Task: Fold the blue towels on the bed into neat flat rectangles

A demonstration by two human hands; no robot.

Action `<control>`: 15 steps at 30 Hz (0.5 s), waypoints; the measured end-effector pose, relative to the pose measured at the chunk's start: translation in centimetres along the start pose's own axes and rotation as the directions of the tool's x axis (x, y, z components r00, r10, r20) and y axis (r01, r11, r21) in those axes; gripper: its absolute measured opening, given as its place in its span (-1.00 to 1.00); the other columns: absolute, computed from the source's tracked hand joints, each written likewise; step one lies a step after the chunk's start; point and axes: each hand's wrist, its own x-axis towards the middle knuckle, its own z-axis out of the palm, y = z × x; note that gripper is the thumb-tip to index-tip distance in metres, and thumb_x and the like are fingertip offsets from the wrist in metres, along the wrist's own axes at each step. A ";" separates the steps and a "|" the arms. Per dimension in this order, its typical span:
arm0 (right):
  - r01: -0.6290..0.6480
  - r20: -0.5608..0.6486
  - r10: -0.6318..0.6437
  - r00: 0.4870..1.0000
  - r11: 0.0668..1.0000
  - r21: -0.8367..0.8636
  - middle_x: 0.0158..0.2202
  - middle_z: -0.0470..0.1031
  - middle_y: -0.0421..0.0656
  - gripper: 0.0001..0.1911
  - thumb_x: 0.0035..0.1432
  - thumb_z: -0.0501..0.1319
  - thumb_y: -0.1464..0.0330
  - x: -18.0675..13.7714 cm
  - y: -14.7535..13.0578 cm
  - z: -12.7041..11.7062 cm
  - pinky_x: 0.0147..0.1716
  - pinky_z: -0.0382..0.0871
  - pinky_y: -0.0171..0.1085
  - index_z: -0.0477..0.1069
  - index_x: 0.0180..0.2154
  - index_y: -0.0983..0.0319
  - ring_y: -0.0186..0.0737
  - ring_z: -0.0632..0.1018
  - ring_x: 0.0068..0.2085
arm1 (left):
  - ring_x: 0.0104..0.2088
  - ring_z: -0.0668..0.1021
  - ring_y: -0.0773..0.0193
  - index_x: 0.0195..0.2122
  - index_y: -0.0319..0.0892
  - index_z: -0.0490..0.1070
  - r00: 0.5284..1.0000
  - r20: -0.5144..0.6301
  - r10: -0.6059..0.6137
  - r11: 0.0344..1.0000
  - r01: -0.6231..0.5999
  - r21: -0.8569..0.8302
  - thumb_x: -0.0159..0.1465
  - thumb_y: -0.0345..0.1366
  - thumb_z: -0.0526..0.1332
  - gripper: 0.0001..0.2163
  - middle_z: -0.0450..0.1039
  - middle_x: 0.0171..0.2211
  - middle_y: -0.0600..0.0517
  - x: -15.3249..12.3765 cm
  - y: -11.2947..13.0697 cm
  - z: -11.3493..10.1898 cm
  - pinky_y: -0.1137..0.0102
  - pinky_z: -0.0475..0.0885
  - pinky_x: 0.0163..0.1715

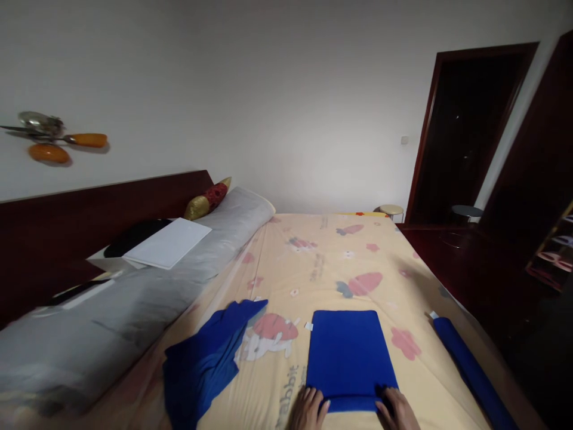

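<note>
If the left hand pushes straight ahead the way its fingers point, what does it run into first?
The left hand points up the bed with its fingertips at the near edge of the folded blue cloth, so that cloth comes first. Past it lies only the printed bedsheet, as far as the picture shows.

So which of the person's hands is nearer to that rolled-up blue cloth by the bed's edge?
Right. The right hand rests on the folded blue cloth, closer to the rolled blue cloth; the left hand lies farther away.

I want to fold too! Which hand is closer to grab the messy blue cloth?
Probably the left hand: it rests at the folded blue cloth's near left corner, on the crumpled blue cloth's side. The right hand is farther away.
</note>
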 end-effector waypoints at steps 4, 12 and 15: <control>0.033 -0.089 -0.038 0.995 0.998 -0.059 -0.19 0.58 -0.04 -0.53 0.19 0.01 -0.02 -0.2 1.9 1.1 -0.19 0.47 -0.17 0.46 -0.13 0.13 -0.08 0.58 -0.17 | -0.27 0.58 0.23 -0.27 0.02 0.45 0.999 0.026 -0.027 0.999 0.026 0.018 0.30 -0.17 0.08 -0.84 0.56 -0.34 0.08 0.1 0.1 0.2 0.35 0.44 -0.23; 0.065 -0.208 -0.162 0.965 0.911 -0.406 -0.20 0.59 -0.16 -0.76 0.03 0.17 0.33 0.2 1.8 4.3 -0.22 0.38 -0.17 0.48 -0.21 0.06 -0.11 0.56 -0.22 | -0.15 0.59 0.13 -0.18 0.01 0.52 0.953 -0.180 -0.246 0.954 0.271 0.129 0.19 -0.39 0.12 -0.74 0.60 -0.17 0.07 0.1 2.3 4.8 0.21 0.46 -0.14; 0.229 -0.171 -0.323 0.931 0.880 -0.415 -0.01 0.55 -0.18 -0.58 -0.02 0.18 0.37 0.9 -0.5 6.7 -0.08 0.39 -0.22 0.45 -0.06 0.08 -0.13 0.56 -0.07 | -0.10 0.59 0.25 -0.12 0.00 0.52 0.964 -0.248 -0.093 0.994 0.106 0.039 0.15 -0.50 0.04 -0.61 0.61 -0.13 0.10 0.8 4.9 6.9 0.33 0.49 -0.10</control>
